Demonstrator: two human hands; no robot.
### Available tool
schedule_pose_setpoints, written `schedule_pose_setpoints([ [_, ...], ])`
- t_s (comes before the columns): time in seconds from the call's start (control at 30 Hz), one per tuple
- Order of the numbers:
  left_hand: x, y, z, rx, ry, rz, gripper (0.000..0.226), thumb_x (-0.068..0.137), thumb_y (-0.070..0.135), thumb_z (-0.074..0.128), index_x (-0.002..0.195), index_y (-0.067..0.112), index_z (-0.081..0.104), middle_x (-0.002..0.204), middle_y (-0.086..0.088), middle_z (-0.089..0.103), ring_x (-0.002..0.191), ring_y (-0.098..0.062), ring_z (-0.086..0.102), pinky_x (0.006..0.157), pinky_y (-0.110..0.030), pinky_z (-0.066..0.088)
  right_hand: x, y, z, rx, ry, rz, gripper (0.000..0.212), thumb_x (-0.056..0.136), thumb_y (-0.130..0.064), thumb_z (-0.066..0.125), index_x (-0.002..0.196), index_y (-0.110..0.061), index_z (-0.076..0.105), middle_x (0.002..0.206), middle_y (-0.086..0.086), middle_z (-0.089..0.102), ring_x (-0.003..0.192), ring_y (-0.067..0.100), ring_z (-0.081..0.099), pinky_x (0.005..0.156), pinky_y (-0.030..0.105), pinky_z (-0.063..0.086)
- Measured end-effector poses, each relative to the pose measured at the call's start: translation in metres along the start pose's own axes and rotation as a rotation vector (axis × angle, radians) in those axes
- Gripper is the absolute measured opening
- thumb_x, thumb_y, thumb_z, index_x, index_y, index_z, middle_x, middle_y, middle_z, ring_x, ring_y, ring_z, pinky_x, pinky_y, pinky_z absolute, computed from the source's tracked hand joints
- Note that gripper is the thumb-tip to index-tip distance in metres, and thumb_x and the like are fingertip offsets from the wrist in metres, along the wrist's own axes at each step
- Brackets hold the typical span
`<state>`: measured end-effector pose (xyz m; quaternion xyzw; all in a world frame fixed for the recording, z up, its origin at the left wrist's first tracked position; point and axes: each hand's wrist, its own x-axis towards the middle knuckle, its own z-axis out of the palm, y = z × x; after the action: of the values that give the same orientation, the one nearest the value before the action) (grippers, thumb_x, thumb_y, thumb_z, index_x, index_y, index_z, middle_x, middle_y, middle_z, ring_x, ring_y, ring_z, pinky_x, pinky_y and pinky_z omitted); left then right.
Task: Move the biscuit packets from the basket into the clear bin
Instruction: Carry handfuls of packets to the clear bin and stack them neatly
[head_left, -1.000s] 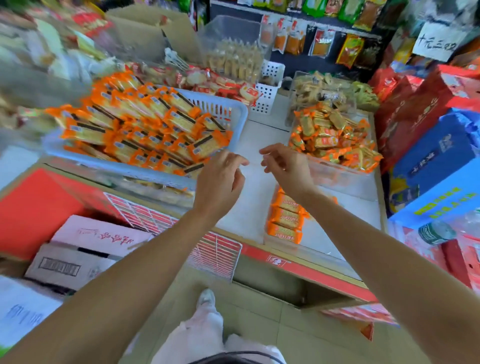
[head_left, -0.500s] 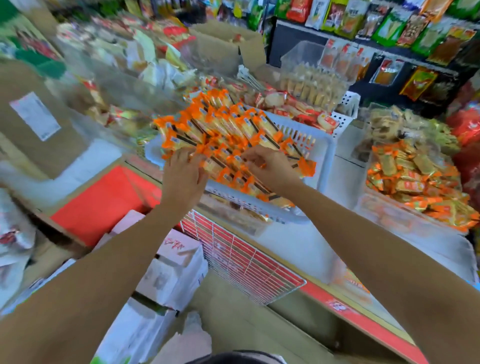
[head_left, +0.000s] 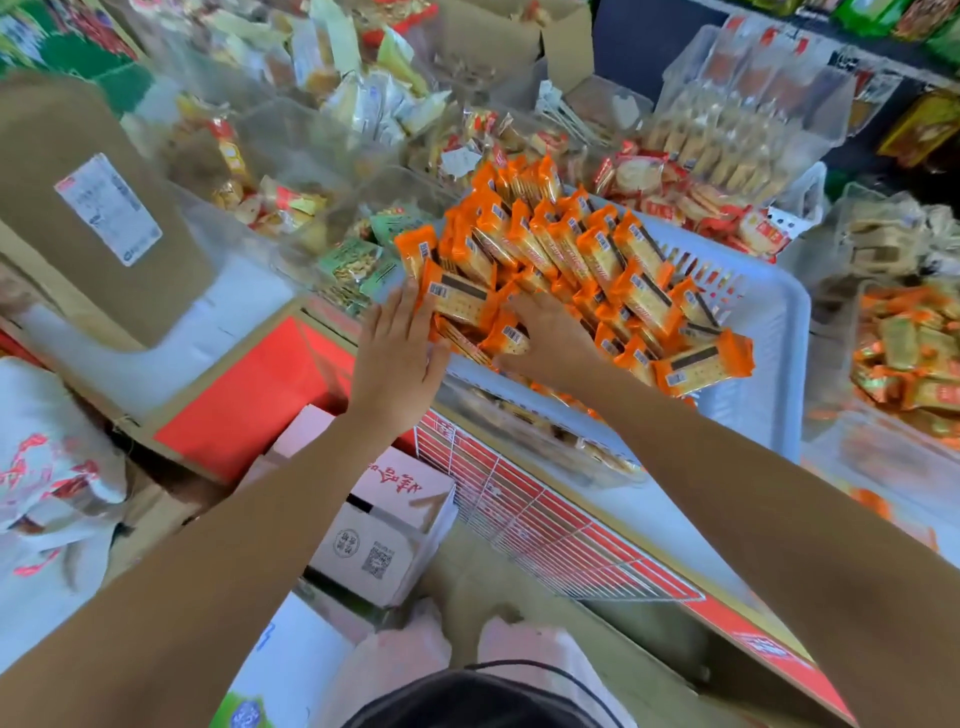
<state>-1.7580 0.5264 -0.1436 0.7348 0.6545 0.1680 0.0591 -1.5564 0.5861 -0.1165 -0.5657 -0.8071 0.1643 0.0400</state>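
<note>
Now both our hands have come back from the clear bin (head_left: 883, 452) into the basket (head_left: 779, 332): left hand (head_left: 397, 358) flat and spread, right hand (head_left: 545, 338) cupped over biscuit packets (head_left: 460, 299) between them, whose long axes run diagonally, so another load begins.

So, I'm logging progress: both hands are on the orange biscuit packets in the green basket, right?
Not quite: the basket is pale blue, not green, as the head view shows. Both the left hand and right hand are on the orange biscuit packets.
</note>
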Motion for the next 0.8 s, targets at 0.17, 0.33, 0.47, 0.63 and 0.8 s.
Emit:
schedule_pose_setpoints([
  [0.17, 0.001, -0.002, 0.003, 0.0, 0.011, 0.005, 0.07, 0.093, 0.048, 0.007, 0.151, 0.011, 0.023, 0.16, -0.01, 0.012, 0.149, -0.023, 0.006, 0.121, -0.04, 0.002, 0.006, 0.002, 0.003, -0.035, 0.06, -0.034, 0.065, 0.081, -0.035, 0.072, 0.138, -0.027, 0.043, 0.135, 0.005, 0.046, 0.125, 0.026, 0.044, 0.086, 0.043, 0.052],
  [0.33, 0.001, -0.001, 0.001, -0.006, 0.034, 0.005, 0.07, 0.094, 0.047, 0.01, 0.15, 0.009, 0.028, 0.159, -0.012, 0.017, 0.148, -0.026, 0.01, 0.121, -0.042, 0.005, 0.001, 0.011, -0.021, 0.193, 0.126, -0.084, 0.066, 0.08, -0.033, 0.071, 0.139, -0.02, 0.044, 0.121, 0.005, 0.048, 0.084, 0.021, 0.055, 0.076, 0.035, 0.049],
  [0.47, 0.005, 0.005, -0.007, -0.053, 0.129, 0.044, 0.058, 0.095, 0.039, 0.023, 0.133, 0.006, 0.051, 0.145, -0.017, 0.042, 0.136, -0.035, 0.034, 0.112, -0.048, 0.027, -0.01, 0.019, -0.053, 0.508, 0.195, -0.086, 0.06, 0.083, -0.022, 0.073, 0.136, -0.021, 0.046, 0.107, -0.001, 0.05, 0.083, 0.009, 0.055, 0.075, 0.023, 0.05],
  [0.63, 0.008, 0.031, -0.026, -0.495, 0.135, -0.032, 0.035, 0.101, 0.028, 0.035, 0.122, 0.012, 0.06, 0.108, -0.013, 0.067, 0.084, -0.018, 0.059, 0.076, -0.031, 0.046, -0.025, 0.022, -0.071, 0.908, 0.187, -0.048, 0.05, 0.084, -0.009, 0.07, 0.128, -0.018, 0.048, 0.11, 0.004, 0.057, 0.094, 0.019, 0.063, 0.08, 0.029, 0.057],
  [0.8, 0.012, 0.045, -0.039, -1.128, 0.106, -0.301, 0.029, 0.097, 0.029, 0.05, 0.12, 0.012, 0.056, 0.09, 0.0, 0.067, 0.078, -0.019, 0.063, 0.075, -0.032, 0.051, -0.032, 0.01, -0.067, 1.061, 0.128, -0.119, 0.044, 0.084, 0.005, 0.066, 0.117, -0.013, 0.045, 0.115, 0.005, 0.054, 0.094, 0.013, 0.064, 0.076, 0.031, 0.056],
])
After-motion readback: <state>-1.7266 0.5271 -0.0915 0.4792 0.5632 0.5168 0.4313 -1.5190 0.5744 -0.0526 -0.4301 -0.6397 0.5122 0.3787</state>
